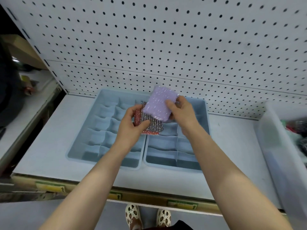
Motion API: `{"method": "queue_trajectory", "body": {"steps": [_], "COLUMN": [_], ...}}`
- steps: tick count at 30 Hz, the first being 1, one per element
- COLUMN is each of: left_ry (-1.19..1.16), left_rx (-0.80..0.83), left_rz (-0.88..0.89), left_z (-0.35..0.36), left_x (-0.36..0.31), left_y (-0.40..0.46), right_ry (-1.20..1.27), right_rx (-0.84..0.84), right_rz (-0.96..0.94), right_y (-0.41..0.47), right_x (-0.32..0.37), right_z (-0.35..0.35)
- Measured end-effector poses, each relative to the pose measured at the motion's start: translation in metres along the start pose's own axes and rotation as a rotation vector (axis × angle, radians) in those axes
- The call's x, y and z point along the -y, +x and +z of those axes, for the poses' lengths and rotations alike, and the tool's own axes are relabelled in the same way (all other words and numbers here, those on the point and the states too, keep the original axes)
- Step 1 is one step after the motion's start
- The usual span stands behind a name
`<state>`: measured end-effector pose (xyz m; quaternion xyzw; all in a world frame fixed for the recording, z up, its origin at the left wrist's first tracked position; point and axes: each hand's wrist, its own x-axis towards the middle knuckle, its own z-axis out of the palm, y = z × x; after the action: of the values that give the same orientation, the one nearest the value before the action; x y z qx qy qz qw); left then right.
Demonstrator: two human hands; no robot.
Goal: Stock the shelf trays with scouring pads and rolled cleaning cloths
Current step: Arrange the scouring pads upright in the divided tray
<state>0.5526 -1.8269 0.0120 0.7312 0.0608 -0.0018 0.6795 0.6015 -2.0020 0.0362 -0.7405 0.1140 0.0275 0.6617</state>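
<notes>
Both hands are up over the trays, working one small stack of scouring pads. Left hand (132, 120) is closed on the lower part of the stack: a silver glittery mesh scouring pad (153, 124) lying on a red glittery mesh scouring pad (137, 117), thumb on top. Right hand (180, 112) pinches the right edge of a lilac rectangular scouring pad with sparkly flecks (157, 103), tilted up and partly overlapping the silver one.

Step in hand, as I read it: peeling the top pad off the stack to place it. Next move calls for freeing the lilac pad fully from the silver one, then lowering it into one cell, probably on edge, since the cells look narrower than the pad laid flat.

Containers: two pale blue plastic divided trays sit side by side, touching, on the white shelf against the perforated back panel (166, 39). Left tray (73, 146) shows many small cells, all visible ones bare. Right tray (205, 107) likewise; cells under the hands are hidden. A translucent plastic bin (279, 155) at far right holds dark and green items, too blurred to name. No rolled cloths identifiable.
</notes>
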Motion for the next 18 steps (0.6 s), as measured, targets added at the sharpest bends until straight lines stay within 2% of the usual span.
{"method": "queue_trajectory", "body": {"steps": [2,4,8,11,13,15,18], "left_ry": [0.008,0.009,-0.036,-0.051,-0.054,-0.054,-0.057], "left_rx": [-0.045,-0.096,-0.178,-0.165,-0.148,-0.15,-0.154], "left_rz": [-0.006,-0.03,-0.068,-0.054,-0.049,-0.047,-0.05], "left_z": [-0.005,-0.01,-0.017,-0.022,-0.026,-0.031,-0.035], "left_x": [0.002,0.003,0.003,0.004,0.005,0.005,0.005], "left_y": [-0.001,-0.001,-0.001,-0.002,-0.003,-0.003,-0.002], "right_ry": [-0.093,-0.293,-0.606,-0.914,-1.113,-1.193,-1.15], "right_rx": [-0.161,-0.205,-0.028,0.05,0.089,0.12,0.028], "right_rz": [-0.052,-0.156,-0.322,-0.449,-0.468,-0.504,-0.619], "right_y": [0.011,0.019,0.021,0.033,0.041,0.045,0.044], "right_x": [0.006,0.011,0.008,-0.004,-0.011,-0.018,-0.032], "right_z": [-0.022,-0.041,-0.042,-0.031,-0.023,-0.014,-0.004]}}
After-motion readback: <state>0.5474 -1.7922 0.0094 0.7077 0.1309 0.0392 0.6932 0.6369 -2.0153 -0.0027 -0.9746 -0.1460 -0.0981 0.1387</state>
